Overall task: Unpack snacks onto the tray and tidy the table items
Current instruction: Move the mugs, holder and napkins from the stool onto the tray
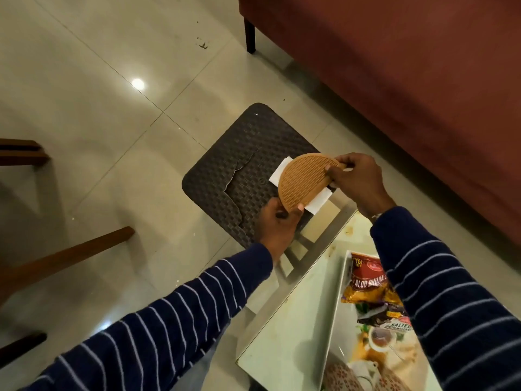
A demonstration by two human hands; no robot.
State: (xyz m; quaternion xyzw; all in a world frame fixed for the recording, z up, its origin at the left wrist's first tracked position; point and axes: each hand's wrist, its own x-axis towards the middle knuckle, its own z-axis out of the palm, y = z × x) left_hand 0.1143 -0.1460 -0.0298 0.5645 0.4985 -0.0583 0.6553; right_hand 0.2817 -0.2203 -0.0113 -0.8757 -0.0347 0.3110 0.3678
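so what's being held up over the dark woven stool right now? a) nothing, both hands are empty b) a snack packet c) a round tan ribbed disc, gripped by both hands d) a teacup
c: the left hand and right hand each grip an edge of the round tan ribbed disc above the dark woven stool, while the snack packets lie on the tray.
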